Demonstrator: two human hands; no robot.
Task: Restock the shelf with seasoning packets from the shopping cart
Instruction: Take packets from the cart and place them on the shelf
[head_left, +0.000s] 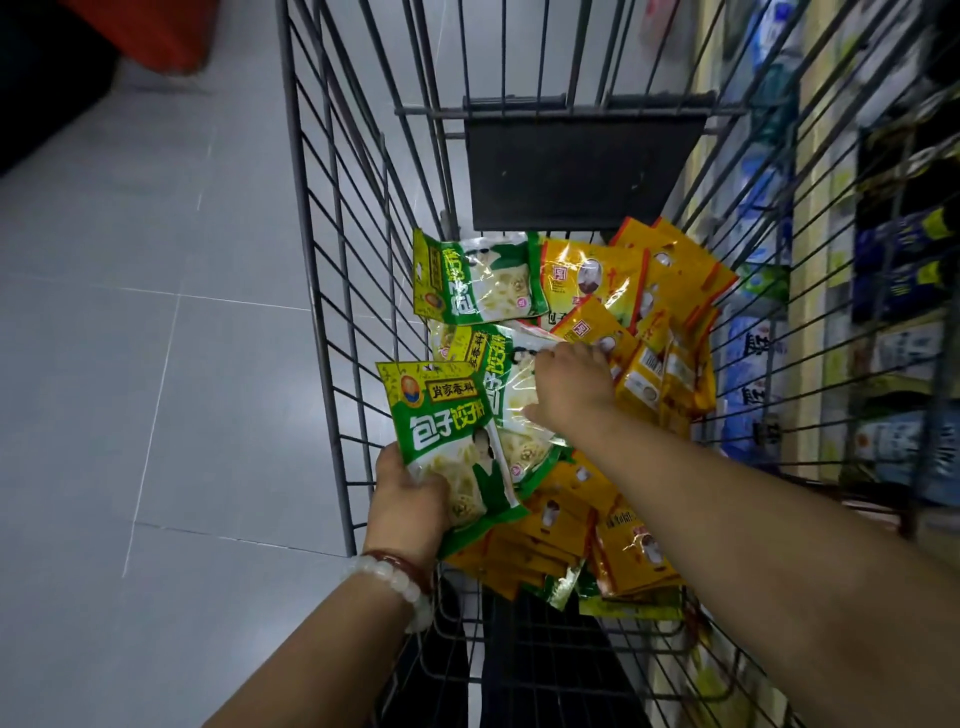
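A: Starting at the left, what does the left hand (410, 499) have?

B: It grips a green packet (452, 441) by its lower edge, fingers curled round it, the packet standing nearly upright just inside the shopping cart (332, 291) near its left wall. A bead bracelet (400, 577) sits on that wrist.

A: And moving rightward?

B: The right hand (569, 387) lies on a second green packet (514, 395) in the middle of the basket. Its fingers point away from the person and bend down over the far edge. Whether they have actually pinched the film cannot be told; the fingertips are hidden behind the knuckles.

A: So which way does that packet lie?

B: Its long axis runs roughly away from the person, tilted a little, directly under the right hand, which is plainly the nearer one. A third green packet (478, 280) lies beyond it, with the yellow packets (670, 322) heaped to the right.

A: And the shelf?

B: The shelf (893, 291) is at the far right, seen only through the cart's wires, blurred, and cut off by the frame edge. Its free slots cannot be made out.
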